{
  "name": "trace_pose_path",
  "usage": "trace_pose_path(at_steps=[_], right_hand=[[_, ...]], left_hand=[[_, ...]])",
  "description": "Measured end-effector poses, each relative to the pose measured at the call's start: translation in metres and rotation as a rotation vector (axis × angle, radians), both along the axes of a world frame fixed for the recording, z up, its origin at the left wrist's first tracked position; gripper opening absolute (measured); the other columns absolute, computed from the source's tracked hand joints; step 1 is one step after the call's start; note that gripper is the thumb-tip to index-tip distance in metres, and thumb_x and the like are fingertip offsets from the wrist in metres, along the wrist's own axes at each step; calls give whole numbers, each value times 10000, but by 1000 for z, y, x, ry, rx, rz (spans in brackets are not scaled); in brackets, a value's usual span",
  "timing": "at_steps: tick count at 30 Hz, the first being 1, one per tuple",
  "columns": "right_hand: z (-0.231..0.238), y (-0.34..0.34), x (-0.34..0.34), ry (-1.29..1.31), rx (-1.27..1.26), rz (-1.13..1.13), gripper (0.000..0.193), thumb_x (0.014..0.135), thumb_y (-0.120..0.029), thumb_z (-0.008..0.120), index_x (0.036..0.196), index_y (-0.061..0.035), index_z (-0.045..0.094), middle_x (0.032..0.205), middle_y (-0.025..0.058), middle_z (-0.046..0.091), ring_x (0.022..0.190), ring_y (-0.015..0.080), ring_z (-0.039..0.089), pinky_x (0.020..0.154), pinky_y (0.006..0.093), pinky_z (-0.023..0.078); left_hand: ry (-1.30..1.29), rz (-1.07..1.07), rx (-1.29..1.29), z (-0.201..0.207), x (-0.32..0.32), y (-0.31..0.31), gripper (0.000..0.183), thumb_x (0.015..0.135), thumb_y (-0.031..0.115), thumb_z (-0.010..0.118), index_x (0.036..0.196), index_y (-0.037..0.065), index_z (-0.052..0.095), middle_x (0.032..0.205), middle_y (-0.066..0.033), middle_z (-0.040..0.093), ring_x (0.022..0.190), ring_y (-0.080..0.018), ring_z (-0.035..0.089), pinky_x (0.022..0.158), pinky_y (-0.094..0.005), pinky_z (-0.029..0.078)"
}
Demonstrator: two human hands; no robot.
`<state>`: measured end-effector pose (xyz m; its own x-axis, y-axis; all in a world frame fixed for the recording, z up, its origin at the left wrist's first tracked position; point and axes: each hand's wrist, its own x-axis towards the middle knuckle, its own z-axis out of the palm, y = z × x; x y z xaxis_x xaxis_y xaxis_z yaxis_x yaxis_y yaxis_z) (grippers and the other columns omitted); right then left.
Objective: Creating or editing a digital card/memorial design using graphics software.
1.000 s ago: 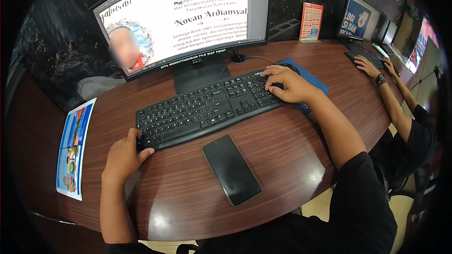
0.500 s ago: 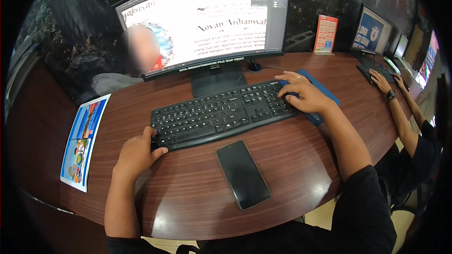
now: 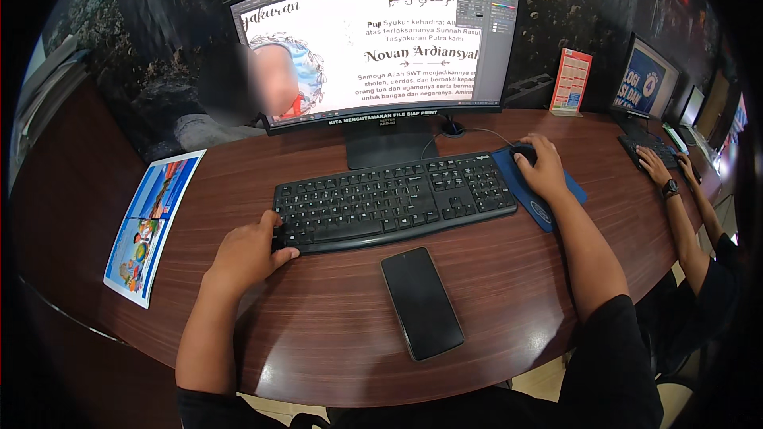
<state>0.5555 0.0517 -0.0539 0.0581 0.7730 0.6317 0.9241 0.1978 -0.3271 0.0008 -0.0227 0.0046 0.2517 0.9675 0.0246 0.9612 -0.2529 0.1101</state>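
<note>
My left hand (image 3: 248, 256) rests at the left end of a black keyboard (image 3: 389, 202). Its thumb lies apart from the fingers near the front corner, and the fingertips are partly hidden over the leftmost keys. On a blue mouse pad (image 3: 520, 180), my right hand (image 3: 545, 168) is closed over a dark computer mouse (image 3: 522, 151), most of which it covers. Behind the keyboard stands a wide monitor (image 3: 397, 40) with a page layout holding text and a round picture. A dark-screened smartphone (image 3: 423, 302) lies flat in front of the keyboard.
A colourful printed sheet (image 3: 155, 226) lies at the left by a dark partition (image 3: 71, 191). An orange desk calendar (image 3: 570, 83) stands at the back right. Farther right, another person's hands (image 3: 656, 165) are at a second keyboard (image 3: 645, 145) before another monitor (image 3: 642, 79).
My right hand has moved right, off the keyboard's number keys and onto the mouse. The left hand keeps its place at the keyboard. The whole view has shifted slightly.
</note>
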Motion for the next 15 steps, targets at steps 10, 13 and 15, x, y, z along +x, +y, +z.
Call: trace_pose_path(at_steps=[10,13,15], right_hand=[[-5,3,5,148,-100,68,316,890,-188,728,1156,-18,710,1265,150,681,1176,350,669,1015,419,523],[-4,2,4,157,-110,83,306,887,-161,719,1155,-13,711,1255,144,683,1172,346,671,1013,412,524],[-5,2,4,163,-100,96,305,885,-149,714,1157,-11,711,1251,142,684,1170,346,672,1012,410,524]], left_hand=[[1,2,0,0,-1,-1,620,872,437,833,1261,51,544,1022,-233,742,1012,-427,721,887,-507,553],[-14,-17,11,-1,-2,-1,621,874,439,831,1263,48,545,1016,-235,741,1006,-428,721,881,-507,554],[-6,-9,-4,0,-1,-1,623,879,443,825,1267,45,545,1012,-235,741,1002,-429,720,881,-507,553]])
